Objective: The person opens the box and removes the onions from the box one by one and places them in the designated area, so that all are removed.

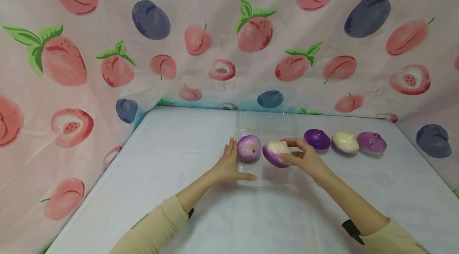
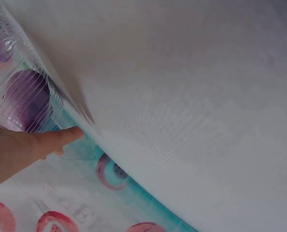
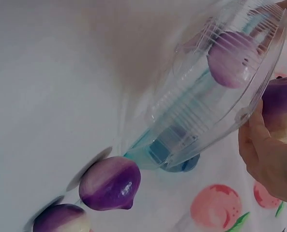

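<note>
A clear plastic box (image 1: 265, 181) sits on the table with its see-through lid (image 1: 265, 120) folded back. Inside, at its left end, lies a pale purple onion (image 1: 249, 148). My left hand (image 1: 227, 167) rests along the box's left side, fingers straight, thumb stretched over the near edge. My right hand (image 1: 305, 161) pinches a purple-and-white onion (image 1: 275, 155) between thumb and fingers over the right part of the box. In the right wrist view this held onion (image 3: 281, 104) shows beside the box wall (image 3: 252, 104). The left wrist view shows the other onion (image 2: 27, 99) through the ribbed plastic.
Right of the box, a dark purple onion (image 1: 317, 140), a whitish onion (image 1: 345, 143) and a lighter purple onion (image 1: 372, 142) stand in a row. A white cover lies over the table (image 1: 172, 142). A fruit-printed curtain (image 1: 222, 38) hangs behind and at the sides.
</note>
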Motion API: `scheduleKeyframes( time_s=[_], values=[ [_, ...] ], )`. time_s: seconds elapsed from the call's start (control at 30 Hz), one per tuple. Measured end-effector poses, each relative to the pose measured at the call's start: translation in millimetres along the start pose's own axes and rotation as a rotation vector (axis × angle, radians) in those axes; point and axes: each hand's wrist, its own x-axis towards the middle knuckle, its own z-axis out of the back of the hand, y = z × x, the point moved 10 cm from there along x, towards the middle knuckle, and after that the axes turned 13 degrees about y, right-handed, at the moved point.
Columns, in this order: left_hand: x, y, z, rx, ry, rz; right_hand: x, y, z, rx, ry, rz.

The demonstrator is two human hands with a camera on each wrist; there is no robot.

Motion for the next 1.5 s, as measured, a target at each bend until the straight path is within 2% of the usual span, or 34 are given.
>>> scheduleKeyframes(
  time_s=[0.53,0.73,1.0,1.3,1.5],
  values=[
    [-0.8,-1.2,-0.6,-0.001,0.004,0.002,-21.1,-2.7,40.5,-0.114,-0.082,0.002],
    [-0.8,-1.7,-0.3,-0.001,0.004,0.006,-27.1,-4.6,50.9,-0.133,-0.108,0.037],
    [-0.4,-1.4,0.1,0.004,0.007,0.004,-37.7,-4.6,65.1,-0.155,-0.170,0.153],
    [-0.1,0.3,1.0,0.001,0.009,0.010,-48.1,-19.7,80.8,-0.237,-0.207,0.100],
    [0.6,-0.2,0.3,0.009,0.009,0.007,-54.2,-25.1,87.0,-0.237,-0.220,0.167]
  ],
)
